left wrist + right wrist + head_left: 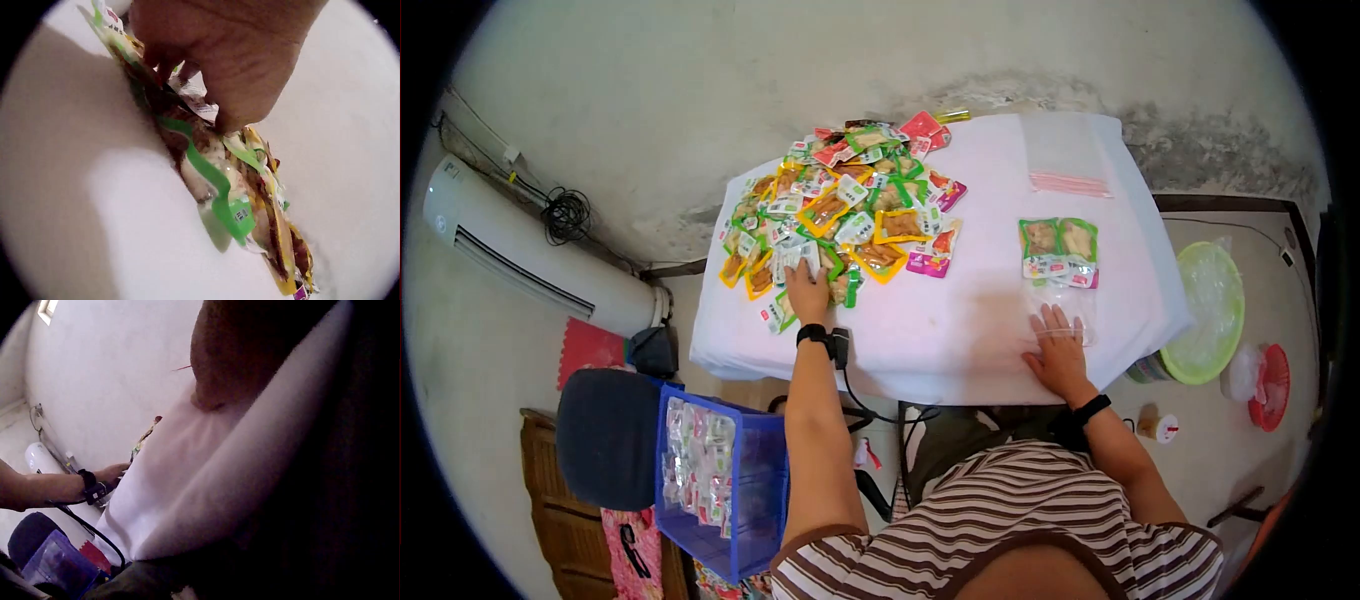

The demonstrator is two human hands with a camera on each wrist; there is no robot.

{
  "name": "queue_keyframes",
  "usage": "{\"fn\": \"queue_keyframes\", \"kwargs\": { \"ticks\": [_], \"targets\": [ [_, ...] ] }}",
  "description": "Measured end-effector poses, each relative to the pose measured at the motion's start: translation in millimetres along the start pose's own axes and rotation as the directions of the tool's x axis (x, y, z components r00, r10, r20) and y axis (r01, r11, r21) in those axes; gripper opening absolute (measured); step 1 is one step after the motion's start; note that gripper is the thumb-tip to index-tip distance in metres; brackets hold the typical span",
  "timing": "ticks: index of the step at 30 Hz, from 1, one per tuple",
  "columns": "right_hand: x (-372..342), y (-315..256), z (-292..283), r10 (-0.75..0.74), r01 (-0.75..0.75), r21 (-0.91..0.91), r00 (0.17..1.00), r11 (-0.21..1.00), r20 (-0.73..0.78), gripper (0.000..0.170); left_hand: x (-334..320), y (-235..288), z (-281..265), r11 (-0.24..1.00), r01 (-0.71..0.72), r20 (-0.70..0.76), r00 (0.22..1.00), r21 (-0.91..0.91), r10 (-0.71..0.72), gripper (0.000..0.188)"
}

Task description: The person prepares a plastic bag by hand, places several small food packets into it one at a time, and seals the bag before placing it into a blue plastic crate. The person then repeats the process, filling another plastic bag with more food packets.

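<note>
At the near edge of a heap of snack packets (pixel 880 190), my left hand (pixel 806 292) pinches a white-faced packet (pixel 798 254). In the left wrist view the left hand (pixel 219 56) comes down from above, with the white packet (pixel 195 94) between its bent fingers and thumb. A green-edged packet (pixel 203 165) lies just beside the thumb. My right hand (pixel 1060 358) lies with spread fingers on a clear plastic bag (pixel 1065 299). Green-topped packets (pixel 1058 240) lie side by side at the bag's far end. The right wrist view shows only part of the right hand (pixel 240 356).
A stack of clear bags with pink-striped ends (pixel 1068 183) lies at the back right of the white-covered table (pixel 990 330). On the floor at left stands a blue crate (pixel 745 470) of packets. A green-rimmed tub (pixel 1208 310) and red basket (pixel 1272 388) are at right.
</note>
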State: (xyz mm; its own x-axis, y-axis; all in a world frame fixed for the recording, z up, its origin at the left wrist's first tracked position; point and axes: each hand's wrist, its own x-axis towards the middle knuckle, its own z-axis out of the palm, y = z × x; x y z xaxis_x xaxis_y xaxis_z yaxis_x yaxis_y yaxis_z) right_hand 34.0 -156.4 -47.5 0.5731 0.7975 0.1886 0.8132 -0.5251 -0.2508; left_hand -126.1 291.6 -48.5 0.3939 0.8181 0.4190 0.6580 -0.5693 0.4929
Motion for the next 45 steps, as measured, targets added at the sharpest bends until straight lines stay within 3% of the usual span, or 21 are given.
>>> {"fn": "queue_keyframes", "kwargs": {
  "ticks": [5, 11, 15, 17, 21, 24, 25, 27, 28, 30, 31, 33, 36, 38, 39, 40, 41, 42, 43, 44, 45],
  "targets": [
    [-1.6, 3.3, 7.7, -0.015, 0.014, -0.008, 0.999, 1.000, -0.037, 0.067, -10.0, 28.5, 26.1, 0.998, -0.055, -0.036, 0.998, 0.022, 0.055, 0.059],
    [-1.8, 3.4, 11.5, -0.046, 0.044, -0.028, 0.997, 0.999, -0.068, 0.070, -16.4, 86.8, 46.8, 0.971, 0.006, 0.049, 0.999, 0.238, -0.018, 0.063],
    [-1.8, 3.6, 12.9, -0.045, 0.043, -0.035, 0.997, 0.998, -0.063, 0.072, -14.2, 94.4, 75.7, 0.952, -0.046, 0.058, 0.998, 0.301, 0.030, 0.063],
    [-2.1, 4.3, 13.5, -0.046, 0.044, -0.032, 0.997, 0.999, -0.062, 0.072, -21.4, 122.8, 60.7, 0.953, -0.061, 0.132, 0.991, 0.298, 0.022, 0.062],
    [-2.0, 2.7, 11.4, -0.062, 0.060, -0.027, 0.994, 0.998, -0.093, 0.072, -31.3, 141.6, 69.4, 0.991, -0.067, 0.121, 0.991, 0.118, 0.052, 0.056],
    [-1.4, 2.5, 11.4, -0.054, 0.052, -0.020, 0.994, 0.998, -0.091, 0.071, -38.7, 146.9, 71.2, 0.967, -0.249, 0.123, 0.959, -0.060, 0.254, 0.038],
    [-0.7, 2.0, 10.9, -0.054, 0.052, -0.020, 0.994, 0.998, -0.090, 0.071, -40.3, 146.6, 70.0, 0.967, -0.248, 0.123, 0.959, -0.060, 0.254, 0.038],
    [0.2, 1.4, 8.9, -0.036, 0.036, -0.002, 0.997, 0.999, -0.067, 0.071, -42.7, 147.4, 63.4, 0.914, -0.260, 0.103, 0.947, -0.311, 0.305, 0.035],
    [0.3, 2.3, 9.3, -0.035, 0.035, -0.002, 0.997, 0.999, -0.067, 0.071, -44.4, 146.0, 59.0, 0.914, -0.261, 0.103, 0.947, -0.311, 0.305, 0.035],
    [0.4, 4.2, 10.4, -0.039, 0.038, -0.006, 0.997, 0.999, -0.061, 0.070, -45.2, 138.0, 46.0, 0.832, -0.156, 0.005, 0.982, -0.533, 0.187, 0.032],
    [0.5, 4.6, 9.9, -0.035, 0.035, -0.007, 0.997, 0.999, -0.063, 0.070, -41.2, 128.9, 43.5, 0.882, -0.207, -0.169, 0.975, -0.423, 0.147, 0.030],
    [0.0, 3.7, 8.9, -0.027, 0.027, 0.014, 0.998, 1.000, -0.050, 0.070, -26.4, 97.8, 46.4, 0.903, -0.133, -0.377, 0.926, -0.409, -0.034, 0.034],
    [0.7, 3.4, 9.1, -0.007, 0.007, 0.011, 1.000, 1.000, -0.026, 0.070, -5.8, 55.2, 34.7, 0.925, 0.316, -0.331, 0.867, -0.211, -0.372, 0.048],
    [3.5, 2.9, 11.2, -0.005, 0.005, 0.024, 1.000, 1.000, -0.003, 0.068, 5.0, 41.8, 23.9, 0.887, 0.454, -0.110, 0.881, -0.082, -0.461, 0.051],
    [2.1, 6.4, 10.8, 0.010, -0.010, 0.027, 1.000, 1.000, 0.018, 0.067, 10.5, 29.5, 25.0, 0.897, 0.438, -0.044, 0.897, -0.056, -0.440, 0.053],
    [-0.3, 8.7, 8.7, 0.069, -0.069, 0.012, 0.998, 0.998, 0.013, 0.067, 9.2, 24.5, 31.8, 0.897, 0.419, -0.122, 0.892, -0.141, -0.435, 0.051],
    [2.1, 7.5, 7.5, 0.046, -0.047, 0.039, 0.998, 0.998, 0.041, 0.066, 19.6, -7.9, 54.6, 0.948, 0.300, -0.082, 0.953, 0.107, -0.292, 0.052],
    [0.7, 8.0, 6.8, 0.029, -0.034, 0.071, 0.997, 0.997, 0.066, 0.064, 36.2, -41.5, 75.1, 0.861, 0.407, 0.001, 0.904, -0.304, -0.428, 0.051],
    [-2.9, 9.0, 5.6, 0.108, -0.111, 0.060, 0.993, 0.992, 0.057, 0.064, 48.6, -90.0, 100.0, 0.920, 0.050, 0.070, 0.997, -0.388, -0.024, 0.052],
    [-2.1, 8.9, 4.3, 0.065, -0.068, 0.063, 0.997, 0.996, 0.046, 0.064, 33.9, -18.7, 55.1, 0.735, 0.361, 0.051, 0.912, -0.574, -0.408, 0.053],
    [-2.6, 8.8, 3.6, 0.008, -0.011, 0.066, 0.999, 0.998, 0.038, 0.063, 28.5, 3.3, 35.1, 0.799, 0.323, 0.030, 0.933, -0.507, -0.358, 0.055]
  ]
}}
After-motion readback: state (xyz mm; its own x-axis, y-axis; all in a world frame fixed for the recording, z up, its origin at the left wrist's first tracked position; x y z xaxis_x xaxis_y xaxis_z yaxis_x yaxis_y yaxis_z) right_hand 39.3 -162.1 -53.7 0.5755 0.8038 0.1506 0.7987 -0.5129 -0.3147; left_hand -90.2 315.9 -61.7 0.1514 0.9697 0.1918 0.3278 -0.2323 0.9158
